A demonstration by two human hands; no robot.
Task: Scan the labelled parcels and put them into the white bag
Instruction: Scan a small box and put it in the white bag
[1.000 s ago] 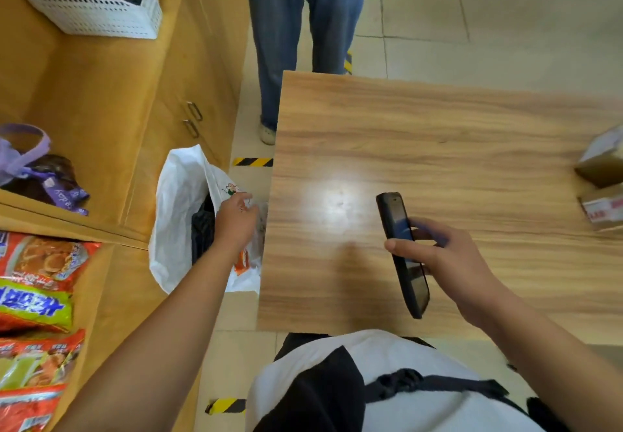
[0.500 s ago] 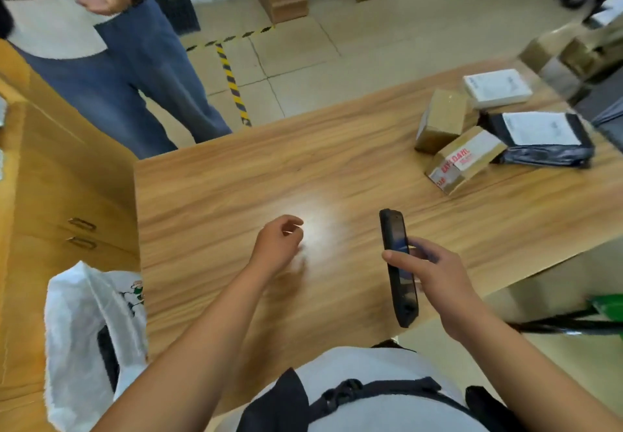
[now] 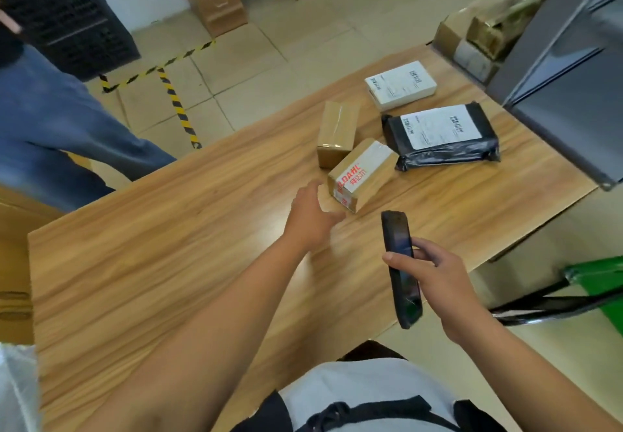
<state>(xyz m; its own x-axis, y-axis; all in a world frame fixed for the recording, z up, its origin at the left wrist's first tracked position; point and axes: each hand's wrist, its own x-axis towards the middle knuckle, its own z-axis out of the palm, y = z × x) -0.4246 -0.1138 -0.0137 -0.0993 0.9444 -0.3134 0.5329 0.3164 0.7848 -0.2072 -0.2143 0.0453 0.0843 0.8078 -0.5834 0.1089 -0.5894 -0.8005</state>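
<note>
Several parcels lie on the wooden table (image 3: 168,246) at its far right: a taped cardboard box with red print (image 3: 362,173), a plain cardboard box (image 3: 337,133) behind it, a black poly mailer with a white label (image 3: 441,136) and a white labelled box (image 3: 401,84). My left hand (image 3: 312,217) is open, stretched over the table just left of the red-print box, fingertips nearly at its near corner. My right hand (image 3: 435,276) grips a black handheld scanner (image 3: 401,266) upright over the table's near edge. A sliver of the white bag (image 3: 17,391) shows at the bottom left.
A person in blue jeans (image 3: 60,135) stands at the table's far left corner. Grey metal shelving (image 3: 566,71) with wrapped cardboard boxes (image 3: 472,40) crowds the right. A green chair seat (image 3: 600,286) sits lower right. Yellow-black floor tape (image 3: 175,101) runs behind the table.
My left hand left the white bag and reached right across the table toward the red-print box. My view swung right from the bag to the parcels. The scanner stayed in my right hand.
</note>
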